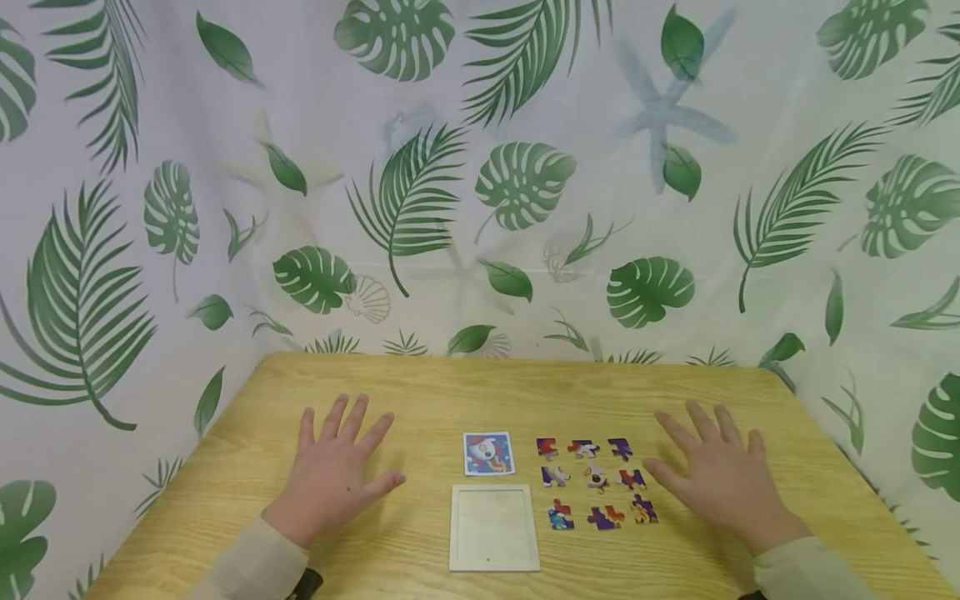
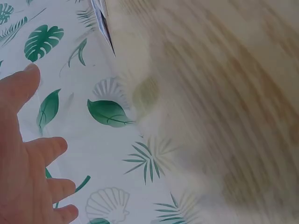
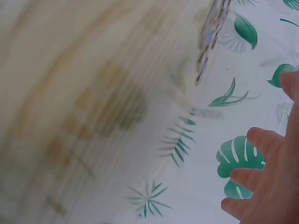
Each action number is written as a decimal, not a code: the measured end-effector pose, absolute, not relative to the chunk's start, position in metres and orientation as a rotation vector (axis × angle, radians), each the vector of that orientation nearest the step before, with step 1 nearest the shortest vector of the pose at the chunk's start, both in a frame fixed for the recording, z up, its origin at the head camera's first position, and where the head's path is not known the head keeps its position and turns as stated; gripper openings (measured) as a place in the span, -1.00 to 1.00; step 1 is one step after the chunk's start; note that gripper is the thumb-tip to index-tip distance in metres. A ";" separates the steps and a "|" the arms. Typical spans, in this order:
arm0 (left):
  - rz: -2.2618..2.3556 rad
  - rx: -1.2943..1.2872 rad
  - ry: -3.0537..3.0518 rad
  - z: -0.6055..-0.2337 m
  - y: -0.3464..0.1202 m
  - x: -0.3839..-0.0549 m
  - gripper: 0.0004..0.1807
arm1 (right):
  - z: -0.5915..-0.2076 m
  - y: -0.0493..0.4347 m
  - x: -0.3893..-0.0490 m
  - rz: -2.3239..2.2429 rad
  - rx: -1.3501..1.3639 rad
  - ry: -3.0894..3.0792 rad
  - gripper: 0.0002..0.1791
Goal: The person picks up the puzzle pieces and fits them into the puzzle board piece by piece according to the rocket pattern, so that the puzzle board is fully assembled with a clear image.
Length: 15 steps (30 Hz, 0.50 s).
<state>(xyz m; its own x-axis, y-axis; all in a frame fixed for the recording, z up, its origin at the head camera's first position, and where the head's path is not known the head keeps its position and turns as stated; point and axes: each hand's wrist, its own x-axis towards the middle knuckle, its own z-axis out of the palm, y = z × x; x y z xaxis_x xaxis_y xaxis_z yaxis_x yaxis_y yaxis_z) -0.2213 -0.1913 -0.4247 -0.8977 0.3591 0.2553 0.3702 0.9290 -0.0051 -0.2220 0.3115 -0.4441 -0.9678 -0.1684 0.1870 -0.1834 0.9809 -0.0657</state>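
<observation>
Fingers spread, my left hand [image 1: 335, 475] is over the left part of the table, holding nothing. My right hand [image 1: 718, 477] is likewise spread and bare, just right of several loose jigsaw pieces [image 1: 597, 477] laid out in rows. These pieces show purple, red and white print. Between the hands lies a square pale puzzle frame [image 1: 454, 529] with nothing inside its border. Behind it sits a small picture card [image 1: 489, 454] with a white cartoon dog on blue. The left wrist view shows the left fingers [image 2: 56, 147] extended; the right wrist view shows the right fingers [image 3: 264, 140] extended.
The wooden table [image 1: 420, 392] has its far edge against a white curtain [image 1: 442, 317] printed with green leaves. The curtain also runs along the left and right sides. Dark bands show at both sleeve cuffs.
</observation>
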 end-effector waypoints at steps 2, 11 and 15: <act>-0.079 -0.563 -2.834 -0.425 -0.189 -0.220 -0.09 | -0.444 0.308 -0.223 0.117 0.272 -2.941 -0.10; -0.234 -0.588 -2.920 -0.435 -0.169 -0.216 -0.06 | -0.442 0.287 -0.228 0.215 0.351 -2.945 -0.16; -0.386 -0.652 -2.971 -0.444 -0.158 -0.216 -0.03 | -0.442 0.272 -0.232 0.307 0.404 -2.922 -0.21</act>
